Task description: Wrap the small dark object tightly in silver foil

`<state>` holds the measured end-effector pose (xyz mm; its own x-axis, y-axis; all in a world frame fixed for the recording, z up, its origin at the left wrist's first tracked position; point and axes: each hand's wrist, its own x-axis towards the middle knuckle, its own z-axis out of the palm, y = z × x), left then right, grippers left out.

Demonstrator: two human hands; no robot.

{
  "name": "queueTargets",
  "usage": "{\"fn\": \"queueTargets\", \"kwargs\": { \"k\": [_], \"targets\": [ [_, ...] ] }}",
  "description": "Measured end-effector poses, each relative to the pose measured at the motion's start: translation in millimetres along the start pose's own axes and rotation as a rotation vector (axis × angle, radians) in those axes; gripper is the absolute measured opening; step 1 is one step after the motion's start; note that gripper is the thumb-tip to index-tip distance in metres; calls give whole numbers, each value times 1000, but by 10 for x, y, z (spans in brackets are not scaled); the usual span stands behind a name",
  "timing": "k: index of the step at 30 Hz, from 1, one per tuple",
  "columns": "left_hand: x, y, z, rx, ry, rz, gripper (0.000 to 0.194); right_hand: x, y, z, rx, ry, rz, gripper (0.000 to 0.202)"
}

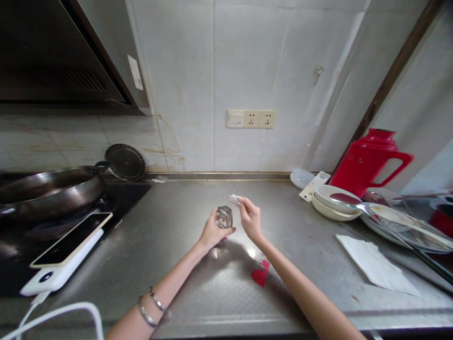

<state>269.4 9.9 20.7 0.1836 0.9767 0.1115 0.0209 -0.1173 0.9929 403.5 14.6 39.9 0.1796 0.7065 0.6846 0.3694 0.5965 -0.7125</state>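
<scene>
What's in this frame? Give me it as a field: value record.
left hand: fingers around a small clear glass; hand
right hand: pinches a crumpled white scrap; hand
surface: metal countertop
on counter: red scrap, white paper sheet
left side: metal pan on black stove, phone
right side: red jug, stacked bowls
wall: switch and two sockets

A small, clear, rounded glass vessel (pixel 224 217) with patterned sides is gripped in the left hand (pixel 211 232), above the middle of the metal counter (pixel 184 283); a small, crumpled, white scrap (pixel 235 199), thin and partly translucent, is pinched in the right hand (pixel 250 219), just beyond the vessel's far right side.
</scene>
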Motion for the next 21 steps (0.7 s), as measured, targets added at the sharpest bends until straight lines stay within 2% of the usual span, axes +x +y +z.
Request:
{"fn": "queueTargets", "kwargs": {
  "k": [4, 10, 14, 16, 21],
  "targets": [
    [8, -2, 1, -39, 10, -39, 60, -57, 67, 53, -10, -198, -77, 29],
    [30, 8, -20, -85, 23, -71, 59, -160, 47, 75, -22, -238, -346, 31],
    [35, 33, -39, -51, -27, -62, 47, -167, 4, 47, -52, -272, -462, 32],
    [46, 18, -48, -40, -24, -41, 45, -148, -16, 31, -63, -255, -445, 29],
    [61, -84, -45, -17, 77, -63, 62, -54, -7, 16, -99, -54, -246, 24]
  ]
}}
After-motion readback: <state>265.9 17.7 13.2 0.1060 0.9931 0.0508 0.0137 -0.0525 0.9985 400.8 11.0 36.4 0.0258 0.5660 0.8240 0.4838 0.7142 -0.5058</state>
